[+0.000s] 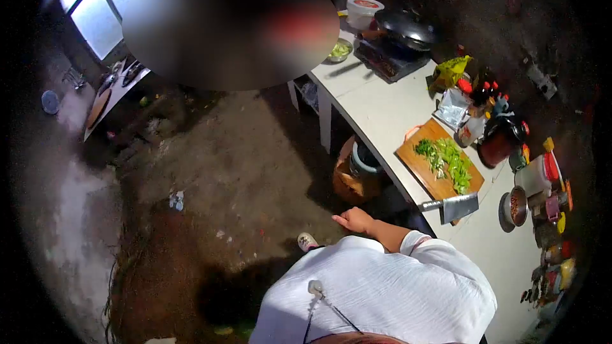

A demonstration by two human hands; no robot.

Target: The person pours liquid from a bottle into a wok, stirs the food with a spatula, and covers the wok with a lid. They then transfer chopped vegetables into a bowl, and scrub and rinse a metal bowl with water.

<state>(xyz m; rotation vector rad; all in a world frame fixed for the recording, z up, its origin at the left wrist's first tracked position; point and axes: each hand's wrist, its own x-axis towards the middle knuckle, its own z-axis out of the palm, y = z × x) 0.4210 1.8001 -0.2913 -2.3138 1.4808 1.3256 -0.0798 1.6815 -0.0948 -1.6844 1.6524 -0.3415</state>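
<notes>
Hands half-visible: left out of view, right hand (354,219) near half-hidden bucket (363,162), grip unclear.

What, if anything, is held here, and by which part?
The right hand appears to hold nothing; the left hand is out of view, so its hold is unknown.

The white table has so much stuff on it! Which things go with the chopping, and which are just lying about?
Probably for the chopping:
wooden board
chopped greens on the board
cleaver, lying at the board's near end

Seemingly just there:
black pan
white tub
yellow bag
metal bowl
</notes>
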